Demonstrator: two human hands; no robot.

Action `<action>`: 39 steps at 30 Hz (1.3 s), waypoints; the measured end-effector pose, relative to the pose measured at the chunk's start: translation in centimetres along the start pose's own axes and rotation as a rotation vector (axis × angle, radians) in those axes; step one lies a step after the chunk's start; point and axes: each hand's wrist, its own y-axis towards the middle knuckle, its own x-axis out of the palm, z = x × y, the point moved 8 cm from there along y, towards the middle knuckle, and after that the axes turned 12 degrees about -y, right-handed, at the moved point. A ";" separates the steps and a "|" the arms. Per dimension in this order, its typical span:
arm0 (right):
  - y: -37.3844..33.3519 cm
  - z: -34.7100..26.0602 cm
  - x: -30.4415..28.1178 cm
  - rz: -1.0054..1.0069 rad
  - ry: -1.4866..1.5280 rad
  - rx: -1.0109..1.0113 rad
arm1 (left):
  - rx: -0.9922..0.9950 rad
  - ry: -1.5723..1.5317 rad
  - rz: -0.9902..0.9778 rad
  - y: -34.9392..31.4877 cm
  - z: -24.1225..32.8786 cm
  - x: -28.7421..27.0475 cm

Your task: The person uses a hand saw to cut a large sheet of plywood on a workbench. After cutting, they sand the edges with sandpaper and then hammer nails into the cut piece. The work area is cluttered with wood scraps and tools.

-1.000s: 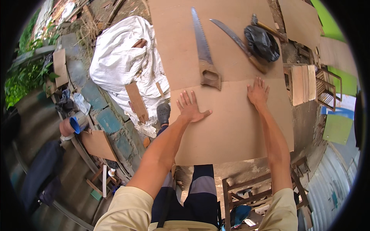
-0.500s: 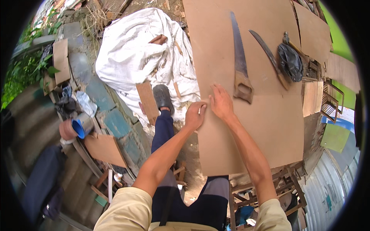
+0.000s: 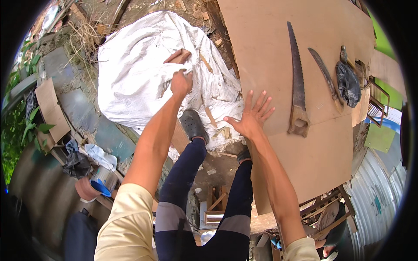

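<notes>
My left hand (image 3: pixel 180 83) reaches out over a big white woven sack (image 3: pixel 139 82) on the ground and is closed on its fabric, close to a brown wood piece (image 3: pixel 180 56) poking from a fold. My right hand (image 3: pixel 251 117) lies flat with fingers spread on the left edge of a large brown board (image 3: pixel 318 148). A hand saw (image 3: pixel 297 87) lies on the board just right of that hand. My dark-trousered legs and a grey shoe (image 3: pixel 193 126) stand between the sack and the board.
A curved blade (image 3: pixel 324 74) and a black plastic bag (image 3: pixel 348 82) lie on the board's far right. Cardboard pieces (image 3: pixel 51 111), rags and a blue-rimmed pot (image 3: pixel 93 187) sit at the left. A wooden frame (image 3: pixel 215 204) stands below my legs. Corrugated metal (image 3: pixel 379 191) lies at right.
My view has swung left. My left hand left the board and moved out to grasp the white sack. My right hand slid to the board's left edge.
</notes>
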 end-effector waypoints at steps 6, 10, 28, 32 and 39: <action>-0.3 0.6 -0.2 0.016 -0.023 0.019 | 0.027 0.067 0.009 4.7 1.4 1.6; -0.2 0.3 -0.6 0.005 -0.018 0.035 | 0.014 0.170 -0.053 5.6 2.0 2.2; -5.3 6.5 -4.0 -0.337 0.834 -0.055 | -0.220 -1.185 -0.174 -29.7 15.0 2.9; -14.9 7.3 -3.2 -0.550 1.200 0.046 | -0.274 -1.380 -0.097 -37.6 15.1 5.7; -26.8 16.6 -2.3 -0.411 1.049 0.230 | -0.331 -0.461 0.215 -51.8 15.5 7.6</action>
